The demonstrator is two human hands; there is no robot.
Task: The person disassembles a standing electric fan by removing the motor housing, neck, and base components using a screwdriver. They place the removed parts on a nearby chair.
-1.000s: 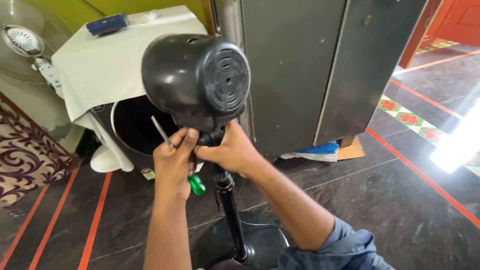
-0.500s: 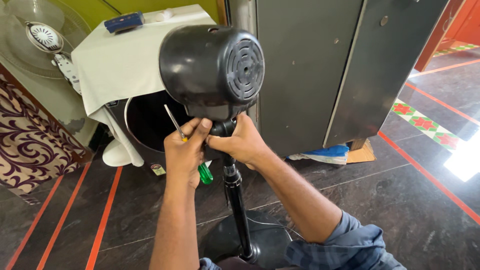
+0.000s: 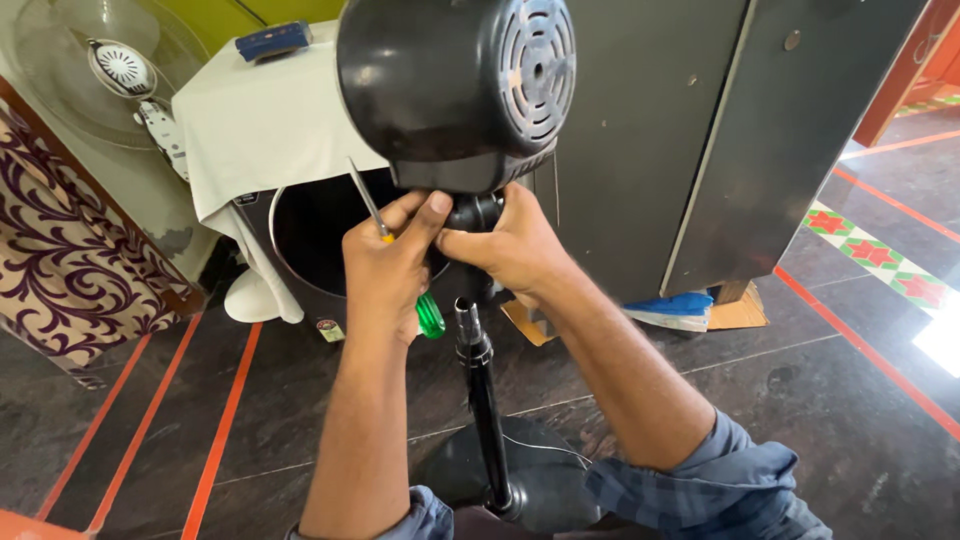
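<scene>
Dark floor (image 3: 800, 420) with orange stripes; my hands, left (image 3: 385, 265) gripping a screwdriver (image 3: 428, 315), right (image 3: 510, 245) gripping the fan neck (image 3: 475, 212), have lifted the fan head (image 3: 450, 90) higher

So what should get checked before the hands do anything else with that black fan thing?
1. Left hand has a firm hold on the green-handled screwdriver: ok, fingers are wrapped round it.
2. Right hand grips the neck joint under the black motor housing: ok.
3. Motor housing seated on the stand pole: not ok, the pole top shows bare below the joint.
4. Screwdriver tip clear of the housing: ok, the shaft points up and to the left of it.
5. Round base flat on the floor: cannot tell, sleeves hide part of it.
</scene>
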